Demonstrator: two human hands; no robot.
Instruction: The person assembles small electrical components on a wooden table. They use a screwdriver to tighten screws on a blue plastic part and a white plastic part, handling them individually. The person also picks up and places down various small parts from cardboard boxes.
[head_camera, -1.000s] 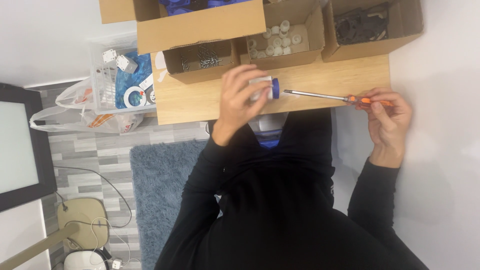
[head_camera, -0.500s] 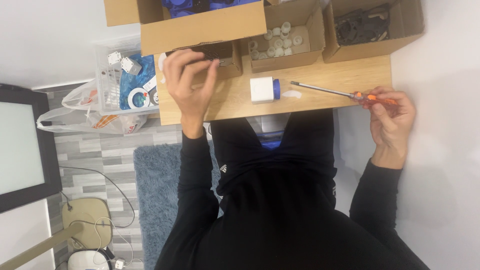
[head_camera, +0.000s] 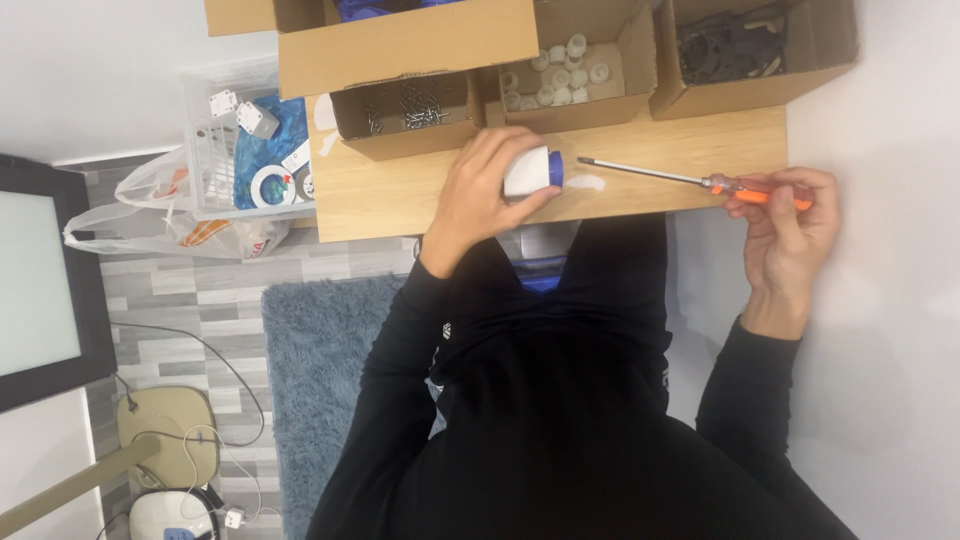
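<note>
My left hand (head_camera: 478, 192) is closed over a small white part with a blue end (head_camera: 535, 170) that rests on the wooden table (head_camera: 390, 200). My right hand (head_camera: 790, 225) grips the orange handle of a screwdriver (head_camera: 680, 178) at the table's right edge. Its metal shaft lies level and points left toward the part, with the tip a short way off it. A small white piece (head_camera: 590, 184) lies on the wood just right of the part.
Three open cardboard boxes line the table's far side: one with screws (head_camera: 405, 110), one with white caps (head_camera: 560, 70), one with black parts (head_camera: 740, 45). A plastic basket of tape rolls (head_camera: 250, 150), a plastic bag (head_camera: 170, 225) and a blue rug (head_camera: 320, 380) lie left.
Half a second ago my left hand was at the screw box and the white part lay alone on the table. Now that hand is back on the part. My right hand has stayed put.
</note>
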